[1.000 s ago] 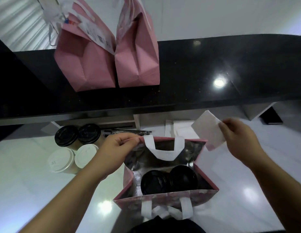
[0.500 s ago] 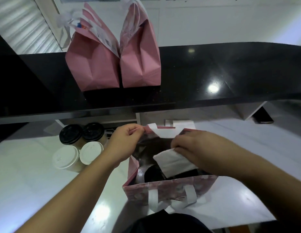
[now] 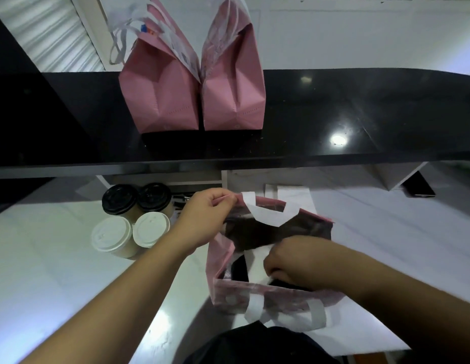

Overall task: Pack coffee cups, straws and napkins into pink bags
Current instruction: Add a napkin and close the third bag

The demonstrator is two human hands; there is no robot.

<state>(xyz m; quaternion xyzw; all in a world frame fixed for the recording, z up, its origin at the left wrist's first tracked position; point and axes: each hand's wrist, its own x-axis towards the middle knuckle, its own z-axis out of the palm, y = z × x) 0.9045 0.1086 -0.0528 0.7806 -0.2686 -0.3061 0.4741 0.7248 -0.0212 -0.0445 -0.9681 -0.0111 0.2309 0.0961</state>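
An open pink bag [image 3: 223, 258] with white handles stands on the white counter in front of me. My left hand [image 3: 205, 216] pinches its far rim and holds it open. My right hand [image 3: 294, 261] is inside the bag's mouth, fingers curled round a white napkin [image 3: 256, 266] that lies over the black-lidded cups inside, which are mostly hidden. Left of the bag stand two black-lidded cups [image 3: 135, 198] and two white-lidded cups [image 3: 128, 233].
Two packed pink bags [image 3: 191, 82] stand side by side on the raised black counter [image 3: 359, 114]. More white napkins or paper [image 3: 294, 198] lie behind the open bag. A dark phone [image 3: 418, 185] rests at the far right under the ledge.
My right hand has carried the napkin from above the bag's right side down into the bag. My left hand has kept its hold on the rim.
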